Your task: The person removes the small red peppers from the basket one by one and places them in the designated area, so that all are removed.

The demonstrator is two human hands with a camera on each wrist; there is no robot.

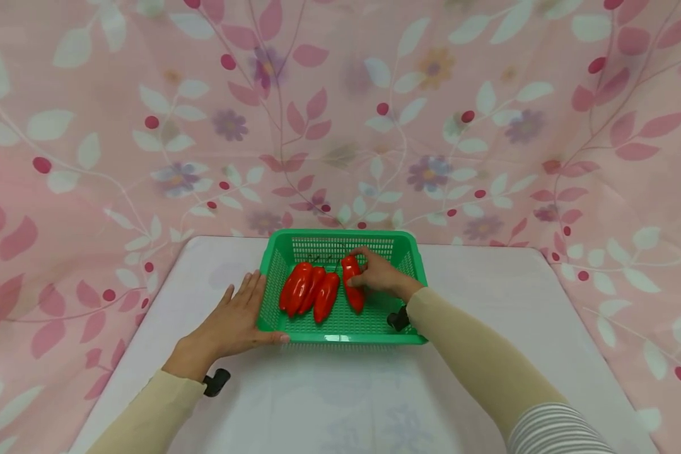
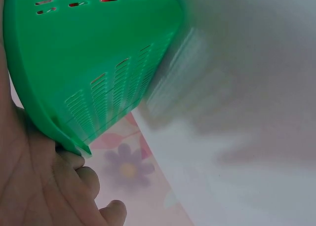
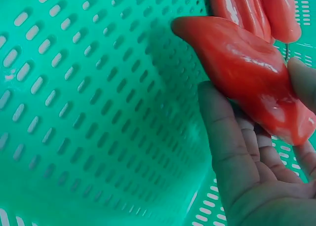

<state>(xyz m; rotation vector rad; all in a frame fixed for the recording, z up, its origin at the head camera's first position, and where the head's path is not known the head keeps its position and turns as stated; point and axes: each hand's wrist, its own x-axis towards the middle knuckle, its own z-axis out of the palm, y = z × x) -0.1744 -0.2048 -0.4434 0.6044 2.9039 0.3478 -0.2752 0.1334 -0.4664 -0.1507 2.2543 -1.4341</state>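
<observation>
A green plastic basket with slotted walls holds several glossy red peppers side by side on its left. Inside it, my right hand grips one more red pepper, thumb on one side and fingers on the other. In the right wrist view this pepper lies across the fingers, its narrow tip pointing away from the palm. My left hand rests with spread fingers against the basket's left side, thumb along the front rim. The left wrist view shows the palm at the basket rim.
The basket stands on a table with a white cloth, close to its back edge. Behind hangs a pink curtain with printed flowers and leaves. Small black devices are strapped at both wrists.
</observation>
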